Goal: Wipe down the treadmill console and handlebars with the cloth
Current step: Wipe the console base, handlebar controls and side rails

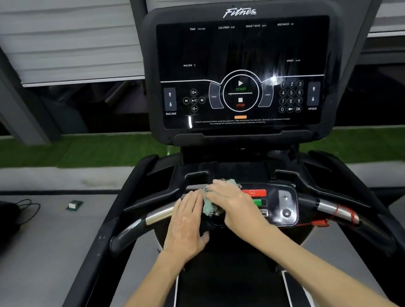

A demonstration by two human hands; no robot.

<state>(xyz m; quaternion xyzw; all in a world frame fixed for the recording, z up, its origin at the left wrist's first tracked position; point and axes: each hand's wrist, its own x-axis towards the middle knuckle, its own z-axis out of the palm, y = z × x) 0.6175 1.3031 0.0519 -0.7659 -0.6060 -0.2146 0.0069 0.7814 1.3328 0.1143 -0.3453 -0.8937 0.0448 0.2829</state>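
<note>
The treadmill console (240, 48) is a black touch panel standing straight ahead, with START and STOP at its middle. Below it runs the front handlebar (158, 215), black with chrome grip sections. A small teal and grey cloth (210, 207) lies bunched on the bar's centre panel. My right hand (233, 203) presses flat on the cloth, fingers straight, covering most of it. My left hand (187, 222) rests flat on the bar just left of the cloth, fingertips touching its edge.
Red and green buttons (257, 193) sit right of my right hand on the centre panel. A red safety cord and clip (322, 221) hang from the right chrome grip. The running belt (230, 296) lies below. A cable and small box (74, 205) lie on the grey floor at left.
</note>
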